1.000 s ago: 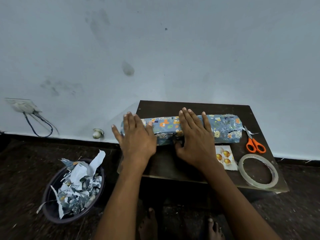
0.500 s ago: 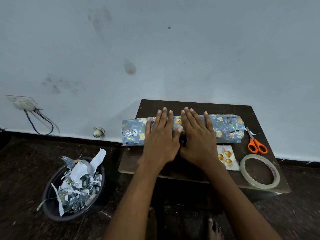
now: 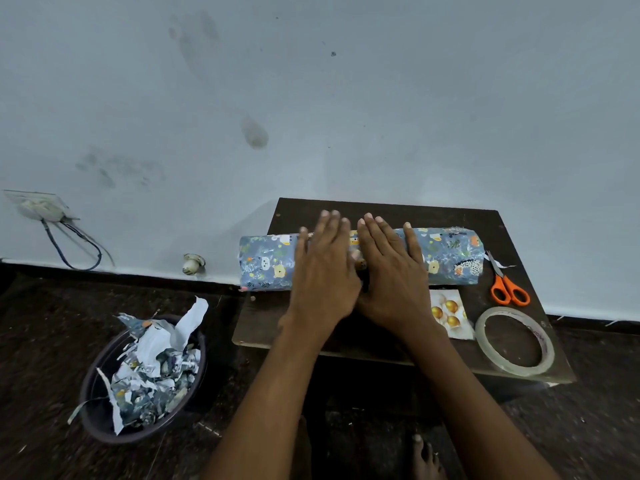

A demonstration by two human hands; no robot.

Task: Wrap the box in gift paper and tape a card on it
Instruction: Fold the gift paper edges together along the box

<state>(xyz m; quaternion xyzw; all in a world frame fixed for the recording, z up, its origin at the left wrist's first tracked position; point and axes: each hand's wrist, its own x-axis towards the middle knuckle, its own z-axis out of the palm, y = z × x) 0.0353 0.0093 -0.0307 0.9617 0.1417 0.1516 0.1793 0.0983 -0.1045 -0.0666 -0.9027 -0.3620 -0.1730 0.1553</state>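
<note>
A long box wrapped in blue animal-print gift paper lies across the dark wooden table; its left end overhangs the table edge. My left hand and my right hand lie flat side by side on the middle of the box, fingers straight, pressing the paper down. A small card with gold baubles sits on the table just right of my right wrist. A roll of clear tape lies at the table's front right corner.
Orange-handled scissors lie right of the box near the wall. A dark bin full of paper scraps stands on the floor at left. A wall socket with cables is at far left. My bare feet show below the table.
My left hand has slid right along the box from its left end to its middle, beside my right hand. The box's left end is now uncovered. My right hand has stayed put.
</note>
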